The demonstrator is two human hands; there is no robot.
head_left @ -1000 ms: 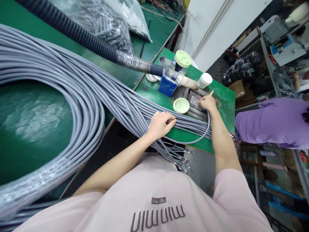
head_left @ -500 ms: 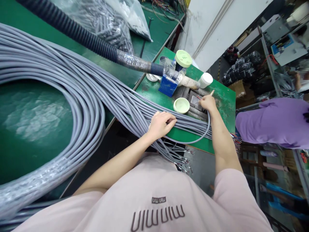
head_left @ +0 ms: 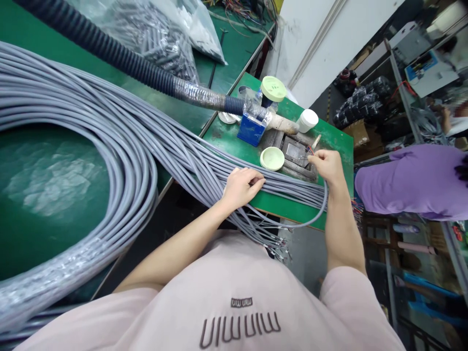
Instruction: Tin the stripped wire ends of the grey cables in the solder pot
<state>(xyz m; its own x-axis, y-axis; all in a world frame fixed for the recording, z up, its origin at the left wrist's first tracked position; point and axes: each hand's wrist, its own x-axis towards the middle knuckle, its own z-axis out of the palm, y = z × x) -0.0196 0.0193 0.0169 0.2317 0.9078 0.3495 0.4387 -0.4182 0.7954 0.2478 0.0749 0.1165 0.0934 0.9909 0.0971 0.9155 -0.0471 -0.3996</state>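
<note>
My right hand [head_left: 329, 165] pinches the end of one grey cable [head_left: 317, 222], which loops down and back to the left under my wrist. Thin coloured wires [head_left: 310, 150] stick out past its fingertips, beside a grimy metal pot with a flat silvery surface [head_left: 293, 152]. Curled over the bundle of grey cables [head_left: 197, 163] is my left hand [head_left: 242, 186], its fingers closed on them; how many it grips is hidden. Stripped cable ends [head_left: 280, 246] hang off the bench edge below that hand. Between the bundle and the pot sits a shallow pale-green cup [head_left: 272, 159].
A ribbed black hose [head_left: 146, 68] crosses to a blue block [head_left: 251, 129], its taped nozzle above the pot. A white jar [head_left: 307, 120] and a green-lidded tub [head_left: 273, 88] stand behind. Plastic bags [head_left: 161, 44] lie at the back. A person in purple [head_left: 413, 180] is at right.
My right hand has moved right and slightly toward me, drawing the wire ends from over the silvery surface to its right side. My left hand stays on the bundle.
</note>
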